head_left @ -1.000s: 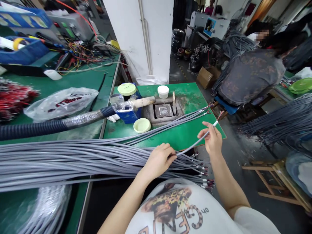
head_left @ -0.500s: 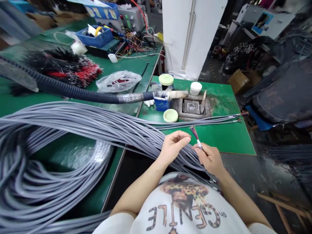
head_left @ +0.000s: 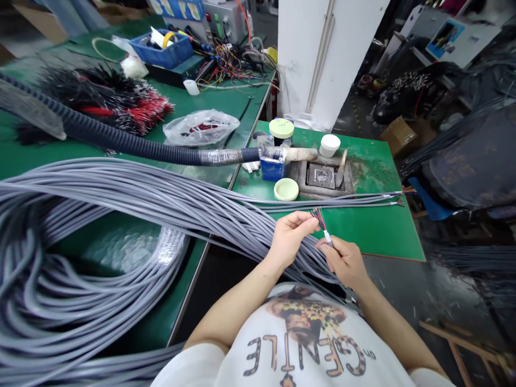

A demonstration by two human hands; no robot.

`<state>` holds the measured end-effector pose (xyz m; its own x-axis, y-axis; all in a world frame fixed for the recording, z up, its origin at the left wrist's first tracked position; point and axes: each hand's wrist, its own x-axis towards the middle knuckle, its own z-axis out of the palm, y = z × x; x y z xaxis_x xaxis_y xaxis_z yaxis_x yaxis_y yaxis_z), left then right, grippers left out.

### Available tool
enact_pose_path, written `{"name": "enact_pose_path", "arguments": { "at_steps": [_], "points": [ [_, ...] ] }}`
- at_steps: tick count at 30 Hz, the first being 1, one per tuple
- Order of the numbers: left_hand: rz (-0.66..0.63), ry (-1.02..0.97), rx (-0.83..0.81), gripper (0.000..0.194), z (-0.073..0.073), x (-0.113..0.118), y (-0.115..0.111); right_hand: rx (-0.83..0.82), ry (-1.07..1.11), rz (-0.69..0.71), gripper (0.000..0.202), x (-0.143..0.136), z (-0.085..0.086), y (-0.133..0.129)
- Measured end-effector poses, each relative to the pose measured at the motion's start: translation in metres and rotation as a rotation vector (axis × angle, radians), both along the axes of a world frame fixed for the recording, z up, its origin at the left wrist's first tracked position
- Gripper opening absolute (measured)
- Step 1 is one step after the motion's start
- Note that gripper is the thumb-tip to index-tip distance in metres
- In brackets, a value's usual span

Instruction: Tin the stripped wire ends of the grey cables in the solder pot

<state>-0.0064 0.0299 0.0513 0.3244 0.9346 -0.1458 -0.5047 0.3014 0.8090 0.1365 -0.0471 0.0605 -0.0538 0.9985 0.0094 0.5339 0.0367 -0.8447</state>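
Note:
My right hand (head_left: 343, 259) is closed around a grey cable near its stripped end, where a white collar (head_left: 327, 235) shows above the fingers. Thin coloured wires (head_left: 321, 220) fan out from that collar, pointing up and slightly left. At their tips, my left hand (head_left: 292, 236) has its thumb and forefinger pinched on some of the wires. A thick bundle of grey cables (head_left: 226, 215) runs behind and below both hands, coiled at the left. Several other cable ends (head_left: 397, 202) with bared wires lie across the green board on the right.
Beyond the hands stand a solder pot (head_left: 322, 176), a pale green lid (head_left: 286, 190), a white jar (head_left: 329, 145) and a blue box (head_left: 272, 168). A dark corrugated hose (head_left: 161, 153) crosses the bench from the left. A white pillar (head_left: 318, 59) rises behind.
My left hand has moved right to the wire tips, and its thumb and forefinger have closed on them. My right hand keeps its hold on the cable. The view has shifted slightly.

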Motion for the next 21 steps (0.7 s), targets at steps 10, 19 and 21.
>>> {"name": "enact_pose_path", "arguments": {
  "at_steps": [10, 19, 21],
  "points": [
    [-0.055, -0.173, -0.123, 0.015, 0.001, 0.009, -0.001, -0.083, 0.317, 0.026, 0.035, 0.003, -0.014, 0.002],
    [-0.201, -0.282, -0.184, 0.019, 0.001, 0.008, 0.004, -0.089, 0.277, 0.101, 0.034, 0.003, -0.012, 0.002],
    [-0.200, -0.287, -0.170, 0.021, 0.000, 0.007, 0.003, -0.093, 0.267, 0.109, 0.034, 0.002, -0.010, 0.002]
  ]
}}
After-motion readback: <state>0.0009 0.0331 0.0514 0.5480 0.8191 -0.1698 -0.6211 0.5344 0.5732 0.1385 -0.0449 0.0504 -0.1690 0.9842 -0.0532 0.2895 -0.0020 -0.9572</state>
